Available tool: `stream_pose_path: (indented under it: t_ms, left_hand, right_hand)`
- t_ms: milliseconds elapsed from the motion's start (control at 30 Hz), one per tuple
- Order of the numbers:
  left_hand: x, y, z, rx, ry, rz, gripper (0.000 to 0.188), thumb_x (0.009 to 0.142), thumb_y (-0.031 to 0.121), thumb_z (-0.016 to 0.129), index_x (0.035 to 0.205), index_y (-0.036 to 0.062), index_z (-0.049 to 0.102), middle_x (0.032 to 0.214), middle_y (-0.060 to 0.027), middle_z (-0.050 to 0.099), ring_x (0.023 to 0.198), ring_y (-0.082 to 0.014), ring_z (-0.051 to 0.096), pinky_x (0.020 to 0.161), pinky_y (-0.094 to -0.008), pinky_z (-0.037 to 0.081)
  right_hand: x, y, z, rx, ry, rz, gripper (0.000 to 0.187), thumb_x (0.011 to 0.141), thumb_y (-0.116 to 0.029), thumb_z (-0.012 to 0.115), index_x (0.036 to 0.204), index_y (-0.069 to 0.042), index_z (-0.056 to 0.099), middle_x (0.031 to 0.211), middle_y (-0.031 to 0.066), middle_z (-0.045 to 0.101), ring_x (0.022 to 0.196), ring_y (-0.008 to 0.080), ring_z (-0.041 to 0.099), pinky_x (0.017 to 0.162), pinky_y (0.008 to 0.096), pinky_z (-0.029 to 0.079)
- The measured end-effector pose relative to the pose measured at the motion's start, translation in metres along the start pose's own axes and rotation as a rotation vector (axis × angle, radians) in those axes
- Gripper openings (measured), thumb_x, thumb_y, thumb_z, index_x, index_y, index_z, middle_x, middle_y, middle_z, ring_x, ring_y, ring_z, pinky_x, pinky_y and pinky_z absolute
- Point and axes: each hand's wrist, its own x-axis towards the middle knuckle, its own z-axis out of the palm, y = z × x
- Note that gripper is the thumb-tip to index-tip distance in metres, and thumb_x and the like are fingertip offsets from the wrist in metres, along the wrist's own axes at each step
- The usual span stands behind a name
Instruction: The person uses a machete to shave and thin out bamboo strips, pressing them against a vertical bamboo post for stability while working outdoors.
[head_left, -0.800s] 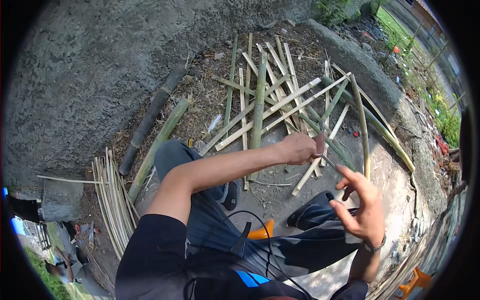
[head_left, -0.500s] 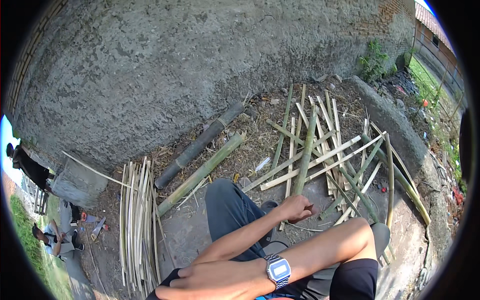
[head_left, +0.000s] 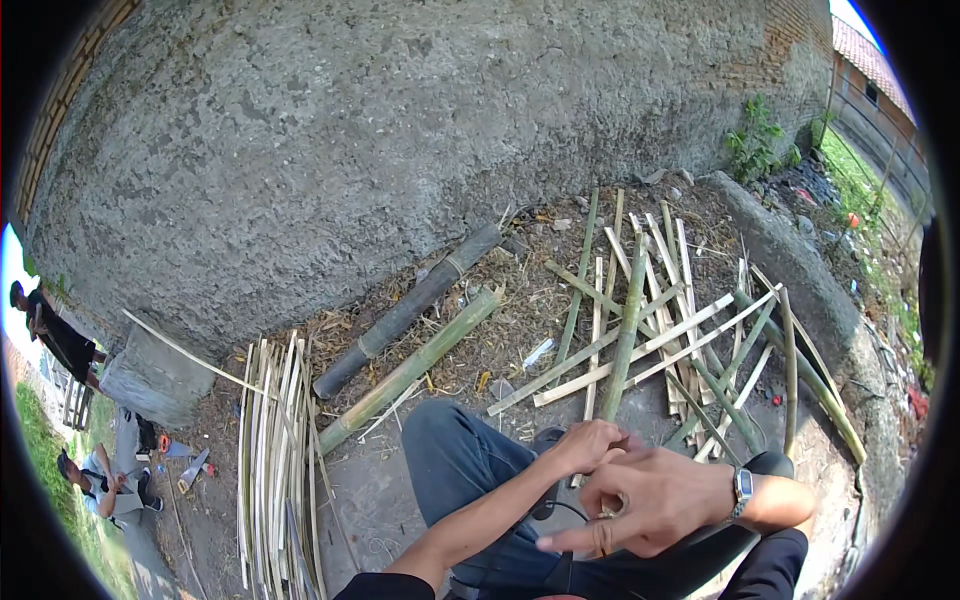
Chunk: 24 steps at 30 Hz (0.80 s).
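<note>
My left hand [head_left: 590,446] is loosely closed over my lap, its fingertips partly hidden behind my right hand; nothing sticks out of it. In front of it is my right hand [head_left: 650,505], slightly blurred, with one finger stretched out to the left and the others half bent apart. Nothing shows in its grasp. A ring [head_left: 604,540] circles one finger, and a silver watch [head_left: 743,484] sits on the right wrist. Past my hands, a green bamboo pole [head_left: 627,325] lies over crossed pale bamboo strips [head_left: 655,345]; neither hand touches them.
A stack of split bamboo strips [head_left: 272,450] lies on my left. Two thick bamboo poles, one dark [head_left: 400,315] and one green [head_left: 420,370], rest before the rough wall [head_left: 350,150]. Two people, one standing [head_left: 62,335] and one sitting [head_left: 105,485], are at far left, near a handsaw [head_left: 192,472].
My right hand has swung from my left upper arm to the right, in front of my left hand. My left hand stays curled, slightly lower in view. The view has shifted a little.
</note>
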Motion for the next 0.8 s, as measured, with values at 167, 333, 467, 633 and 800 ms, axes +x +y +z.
stream_pose_path:
  t_ms: [167,333,467,633,800]
  left_hand:
    - [-0.015,0.057,-0.035,0.311,-0.329,0.109,0.023,0.087,0.026,0.077,0.102,0.0086,0.077,0.093,-0.0133,0.073,0.089,-0.0356,0.07,0.078,-0.045,0.054]
    - [-0.003,0.106,-0.056,0.105,-0.586,0.458,0.022,0.09,0.025,0.078,0.095,0.0045,0.075,0.085,-0.0089,0.066,0.08,-0.0306,0.066,0.07,-0.0405,0.052]
    - [0.028,0.125,-0.054,0.141,-0.625,0.482,0.017,0.088,0.022,0.078,0.097,0.0074,0.076,0.085,-0.0093,0.065,0.081,-0.0319,0.067,0.068,-0.0419,0.052]
    - [0.071,0.156,-0.044,0.254,-0.774,0.462,0.015,0.09,0.021,0.076,0.096,0.0067,0.076,0.082,-0.011,0.067,0.078,-0.0346,0.068,0.069,-0.0427,0.054]
    - [0.109,0.144,-0.045,-0.123,-0.971,0.295,0.024,0.092,0.022,0.078,0.095,-0.0017,0.074,0.081,-0.0108,0.074,0.072,-0.0166,0.068,0.065,-0.0331,0.052]
  right_hand:
    - [-0.075,0.059,0.021,-0.301,0.151,0.669,0.08,0.075,-0.029,0.084,0.144,-0.007,0.052,0.146,0.02,0.046,0.119,0.0377,0.058,0.102,0.0469,0.047]
    - [-0.134,0.044,0.06,0.295,0.104,0.884,0.073,0.073,-0.05,0.088,0.12,0.0,0.065,0.096,0.0189,0.072,0.083,0.0369,0.068,0.08,0.0419,0.056]
    - [-0.156,0.029,0.064,0.388,0.205,0.894,0.05,0.08,-0.048,0.085,0.082,0.0,0.072,0.072,0.0148,0.07,0.068,0.0323,0.068,0.065,0.0398,0.053]
    - [-0.18,0.011,0.061,0.388,0.311,1.05,0.042,0.084,-0.045,0.082,0.085,-0.003,0.075,0.067,0.0161,0.068,0.063,0.0351,0.066,0.062,0.0406,0.052]
    - [-0.192,0.003,0.067,0.313,0.643,0.734,0.03,0.093,-0.028,0.076,0.074,-0.006,0.067,0.062,0.0107,0.063,0.059,0.0333,0.063,0.052,0.0404,0.047]
